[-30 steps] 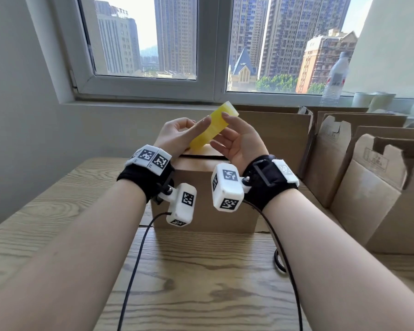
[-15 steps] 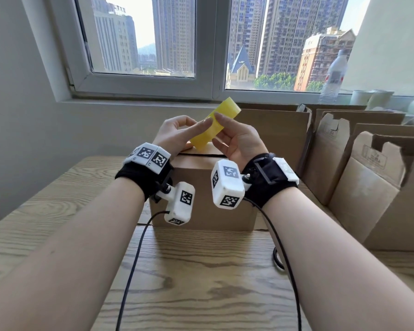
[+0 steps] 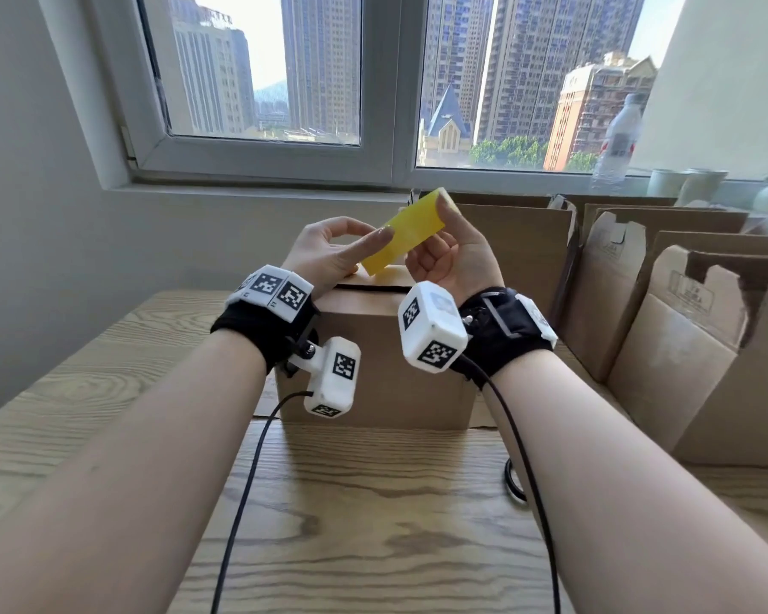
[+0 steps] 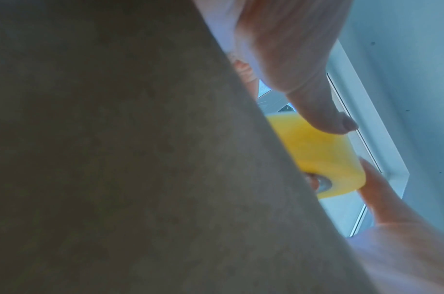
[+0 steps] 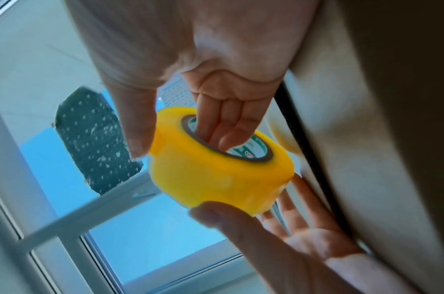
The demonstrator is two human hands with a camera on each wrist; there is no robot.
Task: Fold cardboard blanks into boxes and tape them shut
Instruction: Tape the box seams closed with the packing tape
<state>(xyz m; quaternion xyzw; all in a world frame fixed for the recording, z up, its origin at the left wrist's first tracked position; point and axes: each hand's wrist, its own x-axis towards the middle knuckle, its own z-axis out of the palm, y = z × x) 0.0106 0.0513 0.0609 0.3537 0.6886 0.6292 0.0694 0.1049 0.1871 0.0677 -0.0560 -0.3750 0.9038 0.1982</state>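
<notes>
A yellow tape roll (image 3: pixel 402 237) hangs in the air above a folded cardboard box (image 3: pixel 373 361) that stands on the wooden table (image 3: pixel 373 502). My right hand (image 3: pixel 453 254) grips the roll (image 5: pixel 210 179), with its fingers pushed through the core and its thumb on the outer face. My left hand (image 3: pixel 338 250) is held beside it with a straight fingertip resting on the roll's yellow surface. In the left wrist view the box wall fills the left side, and the roll (image 4: pixel 321 155) shows between a fingertip above and a finger below.
Several cardboard blanks (image 3: pixel 683 330) stand upright in a row along the right, reaching back to the window sill. A water bottle (image 3: pixel 617 135) and cups (image 3: pixel 683 181) stand on the sill. Cables trail from both wrists across the table. A wall runs along the left.
Both hands stay above the box with the roll. The roll has tipped a little flatter, and my left fingertip has slipped slightly along its surface.
</notes>
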